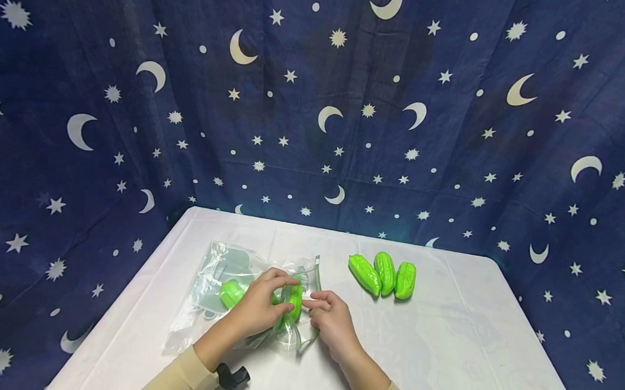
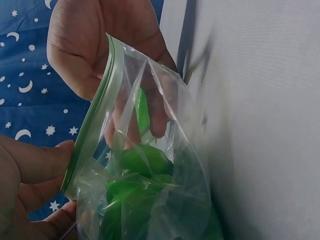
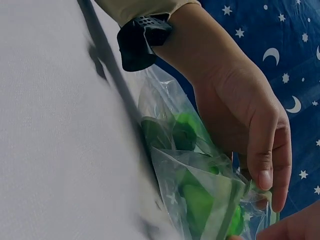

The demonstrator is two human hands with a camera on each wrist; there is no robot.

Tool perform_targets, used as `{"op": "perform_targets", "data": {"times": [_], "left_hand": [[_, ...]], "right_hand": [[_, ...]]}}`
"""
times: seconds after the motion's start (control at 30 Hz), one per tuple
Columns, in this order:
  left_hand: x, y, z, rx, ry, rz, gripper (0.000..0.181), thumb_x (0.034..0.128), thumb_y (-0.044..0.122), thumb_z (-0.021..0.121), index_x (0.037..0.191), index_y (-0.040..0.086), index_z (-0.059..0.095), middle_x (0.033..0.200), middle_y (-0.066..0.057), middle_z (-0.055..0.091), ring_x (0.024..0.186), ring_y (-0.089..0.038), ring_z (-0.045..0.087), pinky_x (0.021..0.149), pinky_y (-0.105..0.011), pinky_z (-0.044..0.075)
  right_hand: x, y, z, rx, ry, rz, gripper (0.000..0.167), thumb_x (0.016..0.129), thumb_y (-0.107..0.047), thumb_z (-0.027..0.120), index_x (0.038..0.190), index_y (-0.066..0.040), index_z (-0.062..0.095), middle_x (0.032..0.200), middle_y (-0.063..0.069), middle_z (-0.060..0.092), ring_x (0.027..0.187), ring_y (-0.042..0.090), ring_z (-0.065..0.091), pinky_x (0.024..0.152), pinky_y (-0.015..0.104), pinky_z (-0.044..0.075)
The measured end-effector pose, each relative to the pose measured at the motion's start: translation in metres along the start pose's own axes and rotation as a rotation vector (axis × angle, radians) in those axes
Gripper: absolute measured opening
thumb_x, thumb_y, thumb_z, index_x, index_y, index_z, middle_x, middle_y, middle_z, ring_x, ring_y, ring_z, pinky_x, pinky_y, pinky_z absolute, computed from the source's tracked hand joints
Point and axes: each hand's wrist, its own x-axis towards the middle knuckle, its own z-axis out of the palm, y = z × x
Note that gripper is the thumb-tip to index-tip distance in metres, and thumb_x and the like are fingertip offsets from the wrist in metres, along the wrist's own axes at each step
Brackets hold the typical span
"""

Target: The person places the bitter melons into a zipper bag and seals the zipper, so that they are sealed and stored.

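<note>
- Pinching the rim of the clear zip bag (image 1: 179,336), my left hand (image 1: 257,305) has thumb and fingers clamped on the plastic beside the green zip strip (image 2: 97,107).
- My right hand (image 1: 334,324) meets it from 3 o'clock, fingers apart and loosely bent, forefinger touching the mouth gourd (image 1: 296,304).
- That ridged green gourd sits at the bag's mouth, its long axis running from 12 to 6 o'clock, roughly along the zip strip; plastic folds and my left thumb hide which end is the tip.
- The bag lies lengthwise from 9 to 3 o'clock, mouth toward 3; a grey-green printed motif (image 1: 222,267) fills its 10 o'clock part.
- Deeper inside, the inner gourd (image 1: 230,295) shows toward 9 o'clock, leaning from 10 to 4, partly behind my left hand.
- Toward 1 o'clock from my right hand, three loose gourds rest side by side: the slanted gourd (image 1: 365,274) points its narrow end at 10–11, the middle gourd (image 1: 385,274) leans slightly toward 11, and the end gourd (image 1: 406,280) runs from 12 to 6.
- All lie on a white tablecloth (image 1: 475,348); a moon-and-star curtain (image 1: 296,110) hangs beyond, at 12 o'clock.
</note>
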Motion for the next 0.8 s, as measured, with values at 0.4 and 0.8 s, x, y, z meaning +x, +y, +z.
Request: {"op": "perform_targets", "data": {"times": [0.4,0.8], "left_hand": [[-0.0012,-0.0029,-0.0002,-0.017,0.0,0.01,0.049,0.087,0.009,0.088,0.133,0.016,0.074,0.131,0.005,0.065,0.125,-0.024,0.065,0.107,-0.052,0.056],[-0.0017,-0.0031,-0.0001,0.001,0.004,0.009,0.048,0.0872,0.011,0.089,0.132,0.018,0.075,0.13,0.005,0.065,0.123,-0.023,0.066,0.106,-0.051,0.056]], "right_hand": [[-0.0036,-0.0002,0.0049,-0.066,-0.143,0.02,0.051,0.094,-0.001,0.057,0.144,0.004,0.053,0.122,0.017,0.078,0.081,0.016,0.061,0.072,0.029,0.045],[-0.0034,-0.0014,-0.0005,-0.016,-0.083,0.0,0.053,0.094,-0.002,0.061,0.145,0.007,0.051,0.123,0.022,0.078,0.12,0.033,0.069,0.09,0.032,0.051]]}}
